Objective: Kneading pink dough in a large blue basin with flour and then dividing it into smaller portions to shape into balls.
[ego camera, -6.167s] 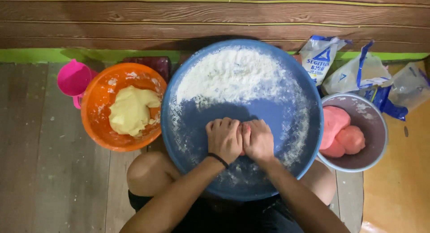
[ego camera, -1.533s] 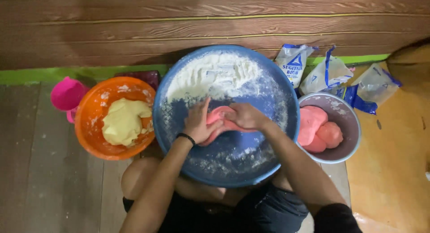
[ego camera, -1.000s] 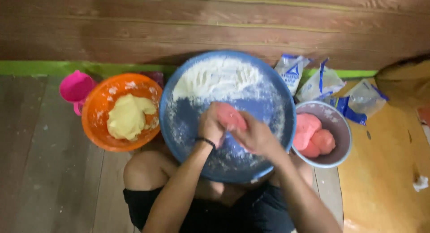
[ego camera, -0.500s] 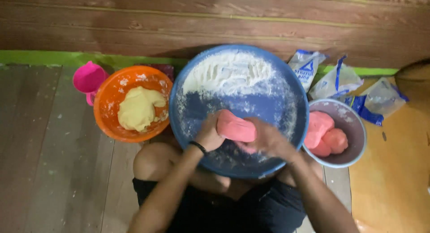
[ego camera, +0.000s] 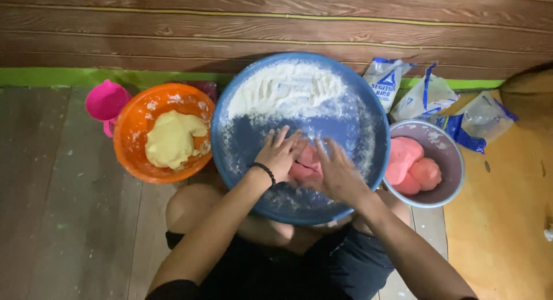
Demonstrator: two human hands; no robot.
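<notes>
A big blue basin [ego camera: 368,112] rests on my lap, with white flour [ego camera: 285,89] heaped in its far half. A lump of pink dough [ego camera: 305,164] lies in the basin's near half. My left hand [ego camera: 279,155], a black band on its wrist, presses on the lump's left side with fingers spread. My right hand [ego camera: 337,173] presses flat on its right side. Most of the lump is hidden under both hands.
An orange bowl [ego camera: 129,138] with yellow dough [ego camera: 170,140] sits at the left, a pink cup [ego camera: 105,102] beyond it. A grey bowl [ego camera: 446,190] with more pink dough [ego camera: 412,164] stands at the right. Flour bags [ego camera: 426,95] lean against the wooden wall.
Both hands brought a pink dough lump into the basin, lifted and turned it, and now press it down flat. The view has also shifted slightly.
</notes>
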